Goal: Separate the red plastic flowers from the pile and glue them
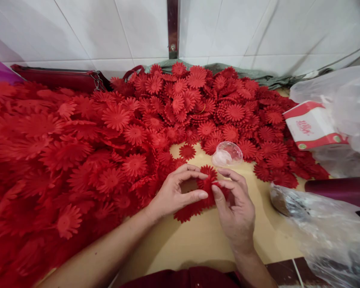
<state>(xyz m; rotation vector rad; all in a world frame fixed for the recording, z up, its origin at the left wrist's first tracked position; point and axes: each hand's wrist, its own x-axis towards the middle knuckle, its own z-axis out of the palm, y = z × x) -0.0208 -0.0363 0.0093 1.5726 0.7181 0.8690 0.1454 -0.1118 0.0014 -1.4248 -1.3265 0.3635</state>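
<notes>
Near the table's middle, my left hand (180,190) is beside a red daisy-shaped artificial flower piece (209,173). Its thumb and index fingertip are apart at the left side of the petals, the index finger seeming to touch them. My right hand (237,204) is closed at the piece's right side, with thumb and fingers pinching the red petals. More red flower pieces (184,214) lie under and just below my hands, partly hidden by them. Just beyond my fingers stands a clear round plastic tub (232,152) with something whitish in it.
Heaped red flower pieces (117,116) cover the left and back of the yellowish table (180,244). At right are a red-and-white box (312,126), a dark purple cylinder (339,191) and clear plastic bags (327,228). A dark red bag (60,78) lies against the tiled wall (108,32).
</notes>
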